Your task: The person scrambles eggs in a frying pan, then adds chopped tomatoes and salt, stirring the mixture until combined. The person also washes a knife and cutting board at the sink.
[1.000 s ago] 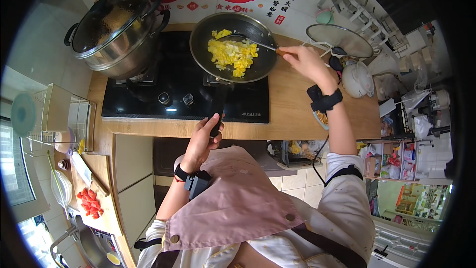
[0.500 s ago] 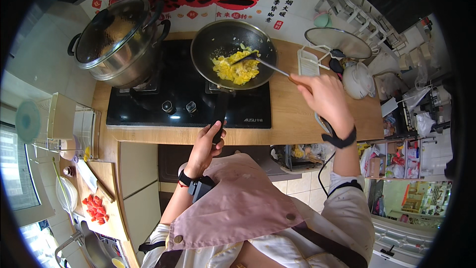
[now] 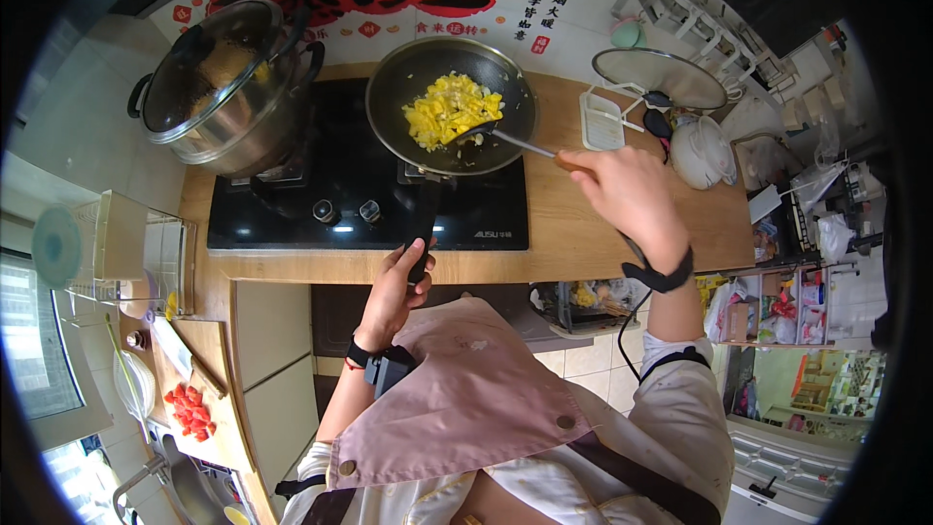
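Observation:
A dark wok [image 3: 389,107] sits over the right burner of the black gas hob [image 3: 292,219]. Yellow scrambled eggs [image 3: 447,109] lie in it, heaped toward the middle and left. My left hand [image 3: 391,294] is closed around the wok's black handle [image 3: 426,224] at the near side. In my right hand [image 3: 622,190] is the wooden grip of a spatula [image 3: 520,142]; its dark blade rests inside the wok against the lower edge of the eggs.
A lidded steamer pot [image 3: 219,87] stands on the left burner. Cut red pieces [image 3: 190,411] and a knife [image 3: 185,355] lie on a cutting board [image 3: 219,428] at left. Right of the wok are a white rack [image 3: 603,122], a glass lid [image 3: 661,78] and a white pot [image 3: 702,153].
The spatula blade has moved lower in the wok, nearer its front edge. The eggs are now gathered higher and further left. My left hand keeps its hold on the handle.

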The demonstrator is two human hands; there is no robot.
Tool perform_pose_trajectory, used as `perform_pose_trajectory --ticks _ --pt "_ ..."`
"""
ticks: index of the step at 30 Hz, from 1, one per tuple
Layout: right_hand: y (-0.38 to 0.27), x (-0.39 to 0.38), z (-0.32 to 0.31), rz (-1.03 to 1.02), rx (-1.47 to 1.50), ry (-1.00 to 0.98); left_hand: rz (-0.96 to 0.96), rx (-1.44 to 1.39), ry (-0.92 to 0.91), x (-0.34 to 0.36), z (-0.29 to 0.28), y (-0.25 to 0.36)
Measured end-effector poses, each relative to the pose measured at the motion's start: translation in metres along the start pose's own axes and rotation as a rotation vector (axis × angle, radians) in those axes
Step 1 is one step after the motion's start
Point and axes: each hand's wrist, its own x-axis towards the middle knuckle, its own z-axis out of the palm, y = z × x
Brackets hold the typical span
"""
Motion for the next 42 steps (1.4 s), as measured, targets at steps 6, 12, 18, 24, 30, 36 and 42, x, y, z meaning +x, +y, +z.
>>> perform_pose_trajectory --ticks 6,12,18,24,30,36,42 --pt "0.017 0.025 0.047 0.054 0.004 0.073 -0.004 0.002 0.014 0.0 0.001 0.001" --pt "0.031 0.001 0.007 0.007 0.026 0.145 0.003 -0.015 0.011 0.0 0.001 0.0" --pt "-0.007 -0.005 -0.012 0.081 -0.076 -0.141 0.0 -0.021 0.023 0.001 0.001 -0.002" --pt "-0.012 0.022 0.032 -0.07 -0.01 0.029 0.0 -0.027 0.016 0.001 0.002 -0.002" --pt "-0.014 0.011 0.024 -0.086 -0.071 -0.06 -0.001 -0.026 0.031 0.0 0.003 -0.002" --pt "-0.024 0.016 0.031 -0.217 -0.192 0.036 -0.013 -0.004 0.036 -0.002 0.004 0.003" --pt "-0.034 0.02 0.023 -0.39 -0.208 0.163 -0.014 -0.007 0.024 -0.003 0.004 0.003"
